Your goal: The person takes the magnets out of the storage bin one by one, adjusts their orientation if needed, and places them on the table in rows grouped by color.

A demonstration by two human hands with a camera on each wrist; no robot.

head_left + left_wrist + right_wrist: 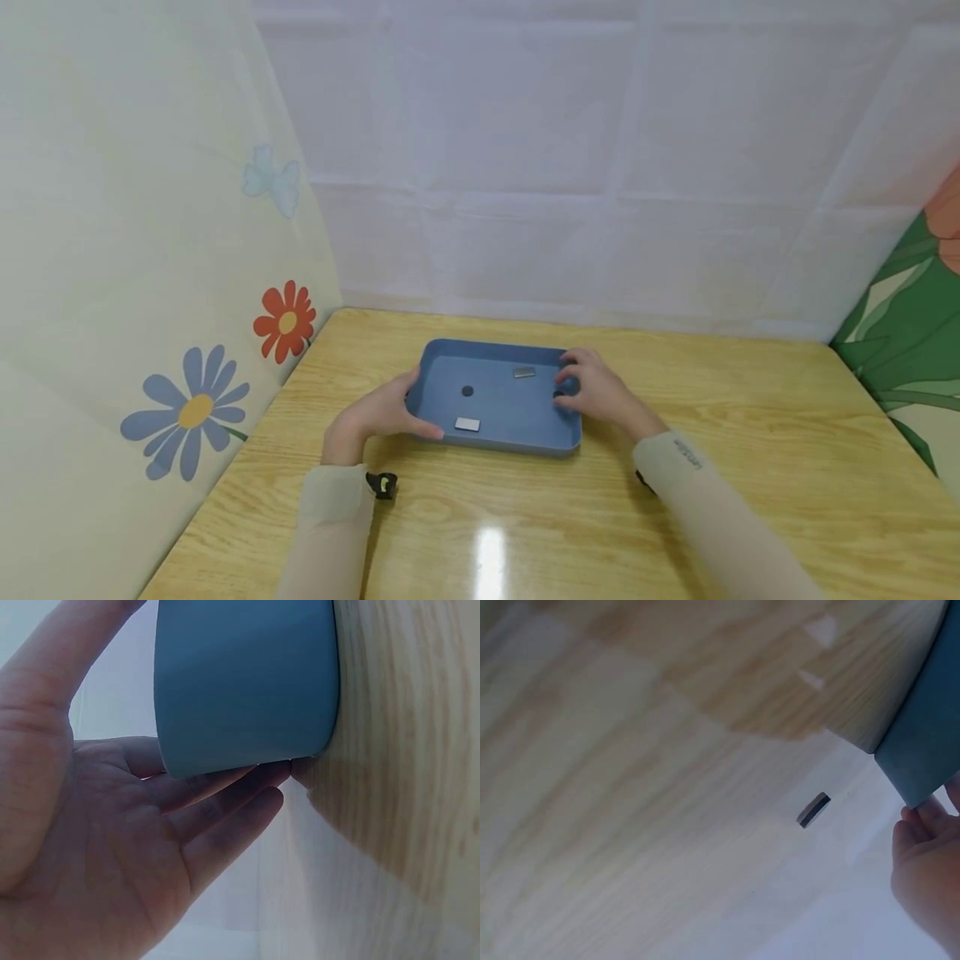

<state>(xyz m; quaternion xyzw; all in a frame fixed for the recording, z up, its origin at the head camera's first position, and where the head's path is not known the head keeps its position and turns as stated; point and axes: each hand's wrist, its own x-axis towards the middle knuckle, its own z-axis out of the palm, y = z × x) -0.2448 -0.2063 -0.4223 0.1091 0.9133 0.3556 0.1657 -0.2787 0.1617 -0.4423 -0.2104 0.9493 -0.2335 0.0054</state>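
A shallow blue tray (495,387) lies on the wooden table. My left hand (382,408) holds its near left corner, with the thumb along the front rim and the fingers against the left wall. In the left wrist view, those fingers (232,844) reach under the tray's side (244,690). My right hand (596,390) reaches over the right rim, thumb and fingertips around a small dark disc (558,394). Also inside the tray are another dark disc (467,391), a white rectangular piece (467,425) and a grey rectangular piece (523,372).
The wooden table (750,467) extends on all sides of the tray. A white cloth (487,167) hangs behind it, and a flower-printed cloth (135,275) borders the left. In the right wrist view, a small dark-and-grey piece (813,810) appears apart from the hand.
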